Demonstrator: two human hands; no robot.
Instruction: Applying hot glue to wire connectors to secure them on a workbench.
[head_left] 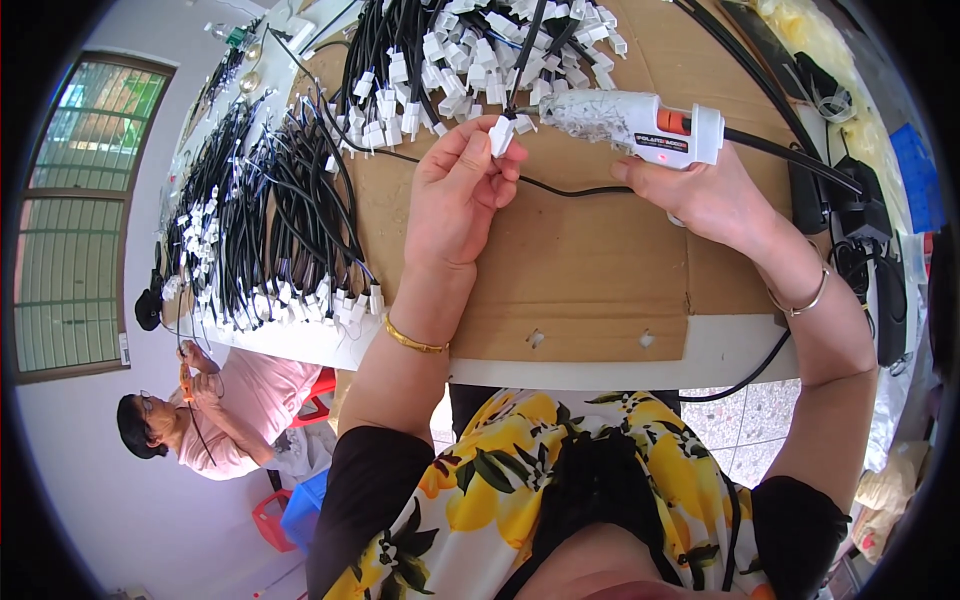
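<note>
Between the thumb and fingers of my left hand [455,190] is a small white connector [501,138] with a black cable running up from it. My right hand [710,200] is wrapped round a white hot glue gun [600,118], whose barrel is smeared with clear residue. The gun's nozzle points left at the top of the connector, close to where the cable enters; whether it touches, I cannot tell. From the back of the gun sticks a long black glue stick [790,158]. Under the gun a thin black cord [580,190] crosses the cardboard [590,270].
White-ended black cables [480,60] lie heaped at the far side, and bundled ones [310,200] at the left. Black power adapters [862,205] and a blue bin [915,175] are at the right. A co-worker [240,410] in pink sits at the lower left, holding an orange tool.
</note>
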